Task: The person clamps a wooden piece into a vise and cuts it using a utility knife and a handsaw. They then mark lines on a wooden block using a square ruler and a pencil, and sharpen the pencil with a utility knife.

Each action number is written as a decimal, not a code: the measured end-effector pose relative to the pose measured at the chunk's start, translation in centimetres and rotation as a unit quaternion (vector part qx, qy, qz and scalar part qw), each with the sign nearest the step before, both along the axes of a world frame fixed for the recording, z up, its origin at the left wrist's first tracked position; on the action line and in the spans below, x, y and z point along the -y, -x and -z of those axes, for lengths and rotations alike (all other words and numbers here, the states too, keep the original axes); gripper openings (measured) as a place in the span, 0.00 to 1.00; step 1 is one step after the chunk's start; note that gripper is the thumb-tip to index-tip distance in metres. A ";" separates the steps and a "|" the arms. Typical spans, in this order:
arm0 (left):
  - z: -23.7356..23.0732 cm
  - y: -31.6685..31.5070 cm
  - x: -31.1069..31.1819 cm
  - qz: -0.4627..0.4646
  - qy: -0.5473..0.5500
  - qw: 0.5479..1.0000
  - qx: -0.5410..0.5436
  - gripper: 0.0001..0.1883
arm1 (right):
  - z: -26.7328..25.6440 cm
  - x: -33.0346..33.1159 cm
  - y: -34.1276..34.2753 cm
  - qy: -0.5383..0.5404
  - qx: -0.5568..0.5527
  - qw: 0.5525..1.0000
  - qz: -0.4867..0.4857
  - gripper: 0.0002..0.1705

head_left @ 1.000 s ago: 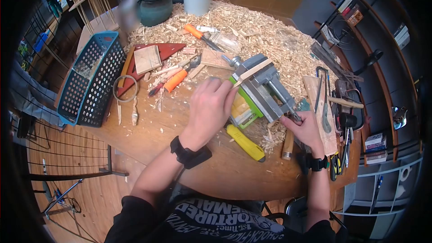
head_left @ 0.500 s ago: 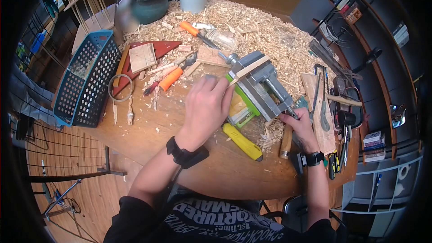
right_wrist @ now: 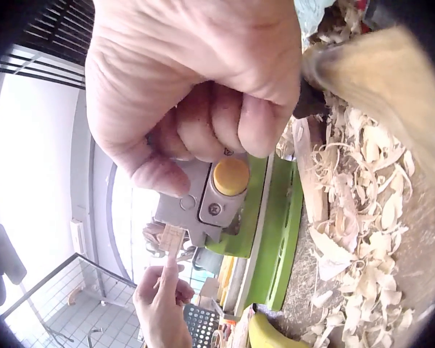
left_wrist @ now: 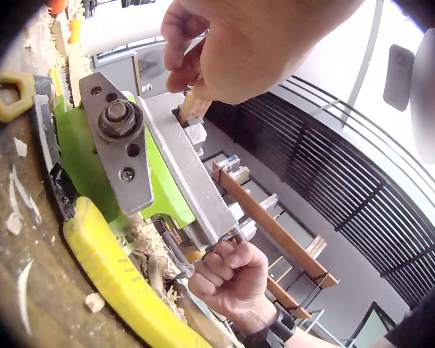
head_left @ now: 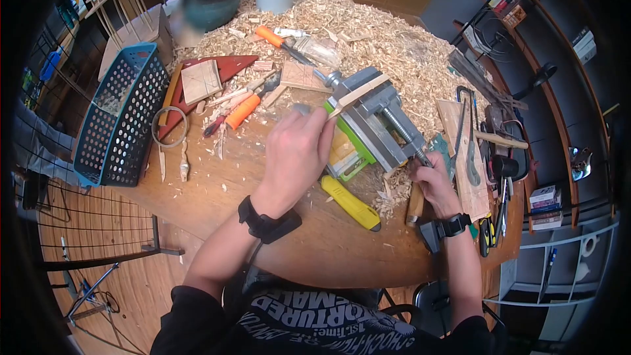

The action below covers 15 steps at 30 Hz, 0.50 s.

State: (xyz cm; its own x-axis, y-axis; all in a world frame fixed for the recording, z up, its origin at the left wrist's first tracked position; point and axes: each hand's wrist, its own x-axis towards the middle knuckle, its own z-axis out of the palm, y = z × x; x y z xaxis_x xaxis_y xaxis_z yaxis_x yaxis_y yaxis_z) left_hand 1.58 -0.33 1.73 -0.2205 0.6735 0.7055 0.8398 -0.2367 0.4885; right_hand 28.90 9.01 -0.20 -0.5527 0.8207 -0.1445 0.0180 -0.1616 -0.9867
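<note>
A grey metal vise (head_left: 378, 128) with a green base stands on the wooden table, a narrow wood strip (head_left: 360, 95) lying along its jaws. My left hand (head_left: 292, 151) pinches the near-left end of that strip between thumb and fingers; the left wrist view shows the strip (left_wrist: 194, 107) at the vise top. At the vise's lower right end, my right hand (head_left: 435, 184) has its fingers curled round the handle of the screw. In the right wrist view the right hand (right_wrist: 196, 87) covers most of that handle.
A yellow-handled tool (head_left: 350, 204) lies just before the vise. Wood shavings (head_left: 401, 46) are heaped behind it. Left are a blue basket (head_left: 125, 115), a red triangle (head_left: 230, 69) and an orange-handled tool (head_left: 243, 112). Boards (head_left: 467, 158), clamps and other tools lie at the right.
The head view has shifted slightly, moving the scene a little left. My right hand and wrist have turned at the screw handle; my left hand keeps its pinch on the strip.
</note>
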 end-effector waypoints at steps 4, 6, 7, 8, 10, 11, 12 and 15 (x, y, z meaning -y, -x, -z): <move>-0.2 0.2 0.1 0.010 0.000 1.000 0.010 0.07 | -0.8 0.6 0.4 -0.008 -0.005 1.000 0.007 0.16; -0.2 0.2 0.1 0.010 0.001 1.000 0.007 0.07 | -2.0 0.9 0.2 -0.034 0.050 0.998 0.009 0.11; -0.2 0.2 0.1 0.009 0.002 1.000 0.007 0.07 | -1.9 0.8 -0.2 -0.034 0.049 0.998 0.010 0.11; -0.2 0.2 0.1 0.009 0.002 1.000 0.006 0.07 | -1.8 0.7 -0.8 0.045 -0.044 0.998 0.012 0.09; -0.1 0.2 0.1 0.009 -0.001 1.000 0.012 0.07 | -1.3 0.1 -2.2 0.113 -0.129 0.985 0.006 0.09; 0.0 0.3 0.0 0.009 -0.001 1.000 0.013 0.07 | -1.7 0.0 -2.4 0.114 -0.128 0.985 0.006 0.09; 0.2 0.3 -0.1 0.010 -0.005 1.000 0.012 0.07 | -2.5 0.0 -2.5 0.106 -0.052 0.993 0.020 0.09; 0.1 0.2 0.0 0.009 -0.007 1.000 0.011 0.08 | -3.5 0.6 -2.0 0.099 0.051 0.992 0.066 0.09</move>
State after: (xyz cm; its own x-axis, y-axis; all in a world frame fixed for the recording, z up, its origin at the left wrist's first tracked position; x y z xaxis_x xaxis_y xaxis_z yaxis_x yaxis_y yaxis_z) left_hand 1.34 -0.30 1.63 -0.2243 0.6681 0.7095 0.8239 -0.2588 0.5042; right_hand 30.93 8.41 3.26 -0.4165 0.8350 -0.3596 0.0814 -0.3597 -0.9295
